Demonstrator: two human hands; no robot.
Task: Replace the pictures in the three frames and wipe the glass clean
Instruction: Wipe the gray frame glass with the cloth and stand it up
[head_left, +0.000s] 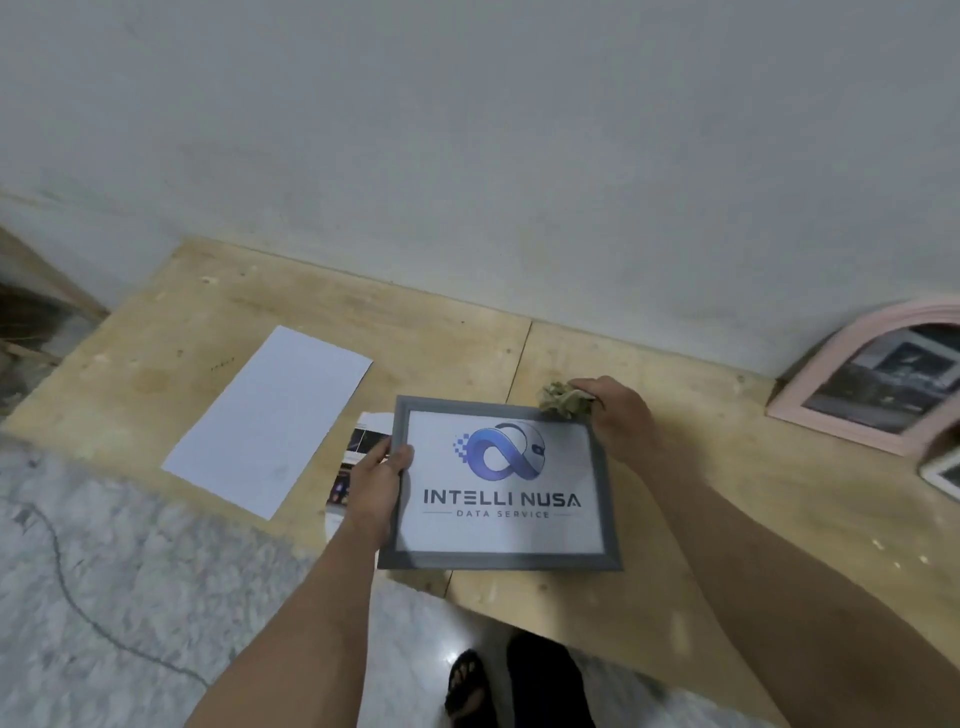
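Note:
A grey picture frame (498, 558) with a blue logo print reading INTELLI NUSA lies over the front of the wooden table (701, 467). My left hand (376, 480) grips its left edge, thumb on the front. My right hand (618, 415) holds a crumpled olive cloth (563, 400) at the frame's top right corner. A pink arched frame (852, 384) with a dark photo leans against the wall at the right. The corner of a white frame (943, 475) shows at the right edge.
A blank white sheet (270, 421) lies on the table's left part. A printed picture (358, 457) sticks out from under the grey frame's left side. A grey wall (467, 156) backs the table. Marble floor (130, 597) and my feet lie below.

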